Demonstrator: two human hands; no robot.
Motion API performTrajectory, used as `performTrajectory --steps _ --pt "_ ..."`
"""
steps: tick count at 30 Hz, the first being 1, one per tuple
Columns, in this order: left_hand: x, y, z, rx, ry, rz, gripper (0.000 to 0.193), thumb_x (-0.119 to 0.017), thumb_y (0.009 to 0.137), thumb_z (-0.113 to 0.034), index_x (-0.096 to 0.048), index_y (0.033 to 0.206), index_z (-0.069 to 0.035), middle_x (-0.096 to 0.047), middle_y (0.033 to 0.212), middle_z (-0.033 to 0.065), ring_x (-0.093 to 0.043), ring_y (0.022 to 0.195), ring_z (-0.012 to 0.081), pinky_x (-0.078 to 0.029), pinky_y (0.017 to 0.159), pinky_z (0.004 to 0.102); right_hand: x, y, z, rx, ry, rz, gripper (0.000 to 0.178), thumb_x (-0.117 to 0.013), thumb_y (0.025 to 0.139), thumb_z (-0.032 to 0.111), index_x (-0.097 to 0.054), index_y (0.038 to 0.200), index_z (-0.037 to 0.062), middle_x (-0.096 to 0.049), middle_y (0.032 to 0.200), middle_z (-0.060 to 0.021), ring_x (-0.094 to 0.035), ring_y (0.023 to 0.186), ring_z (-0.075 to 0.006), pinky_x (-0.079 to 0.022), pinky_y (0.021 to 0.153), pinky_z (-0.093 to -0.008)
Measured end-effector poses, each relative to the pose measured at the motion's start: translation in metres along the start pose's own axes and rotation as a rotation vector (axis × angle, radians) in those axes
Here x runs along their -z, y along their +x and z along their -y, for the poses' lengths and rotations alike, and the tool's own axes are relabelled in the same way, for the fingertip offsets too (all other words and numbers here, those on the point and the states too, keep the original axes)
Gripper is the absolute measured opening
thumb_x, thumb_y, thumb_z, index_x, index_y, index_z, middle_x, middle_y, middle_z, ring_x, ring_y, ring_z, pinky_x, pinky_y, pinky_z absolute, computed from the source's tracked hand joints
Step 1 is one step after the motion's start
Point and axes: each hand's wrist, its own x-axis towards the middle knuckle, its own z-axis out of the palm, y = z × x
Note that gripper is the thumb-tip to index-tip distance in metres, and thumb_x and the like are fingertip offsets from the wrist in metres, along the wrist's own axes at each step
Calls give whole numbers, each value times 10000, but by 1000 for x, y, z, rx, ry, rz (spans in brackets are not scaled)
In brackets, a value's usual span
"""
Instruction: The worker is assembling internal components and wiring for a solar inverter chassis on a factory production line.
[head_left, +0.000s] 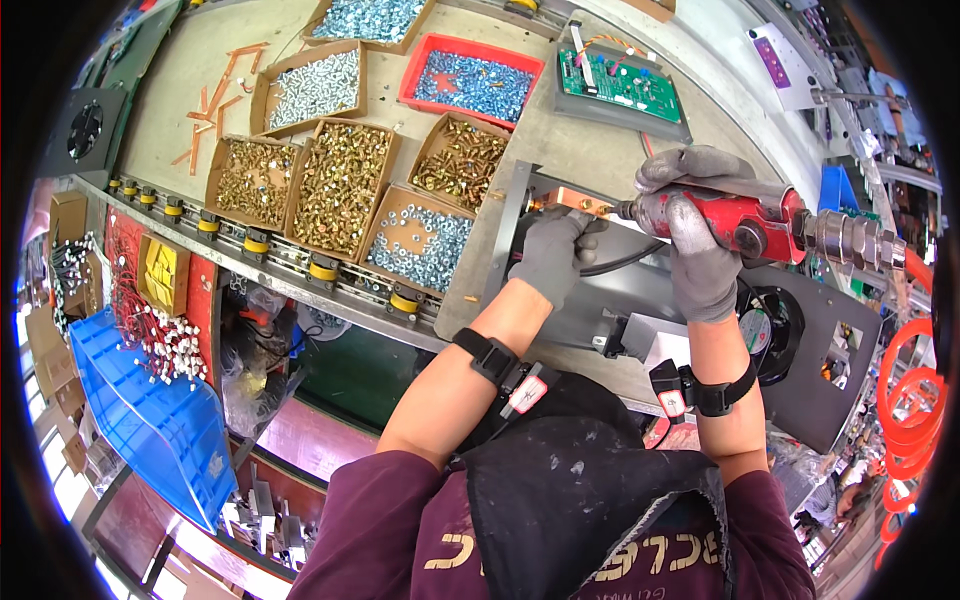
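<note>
Grey-gloved, the right hand (700, 262) is gripping a red pneumatic screwdriver (745, 222), fingers wrapped tight round its body, and is holding its tip against a copper bar (577, 200) at the upper edge of a grey metal panel (590, 300). The left hand (552, 252), also gloved, is pressing down closed on the panel just below the bar. The panel is lying on the surface (590, 145) beside cardboard boxes of brass screws (340, 185) and a green circuit board (620, 85).
</note>
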Motion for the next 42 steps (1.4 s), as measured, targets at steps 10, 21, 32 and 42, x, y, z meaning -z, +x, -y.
performTrajectory --steps 10,21,32,42 --pt "-8 13 4 177 -288 94 98 -401 954 -51 -479 897 -36 -474 729 42 -414 543 85 -335 448 231 -1 -3 -2 -20 34 -28 331 -639 817 47 -504 1119 30 -645 996 -164 -629 928 -255 -515 861 -409" --pt "1 -24 -5 -122 -123 230 248 -379 989 -108 -532 1154 -6 -592 953 105 -522 712 127 -479 648 261 0 -7 -6 5 -115 -6 312 -624 821 23 -503 1107 49 -632 997 -151 -620 905 -237 -530 758 -363" --pt "1 -25 -6 -110 -115 239 228 -403 987 -116 -535 1138 -9 -608 960 106 -544 725 144 -490 637 276 -10 -4 -7 -12 -5 -13 100 -624 844 -33 -628 894 53 -638 860 -18 -611 764 -94 -506 668 -239" --pt "-27 28 36 -535 1922 -322 212 -591 880 -248 -736 859 -95 -700 867 110 -694 799 290 -548 635 415 -9 1 -1 -2 97 -11 121 -619 858 -16 -619 960 50 -635 847 -14 -587 699 -70 -494 613 -233"
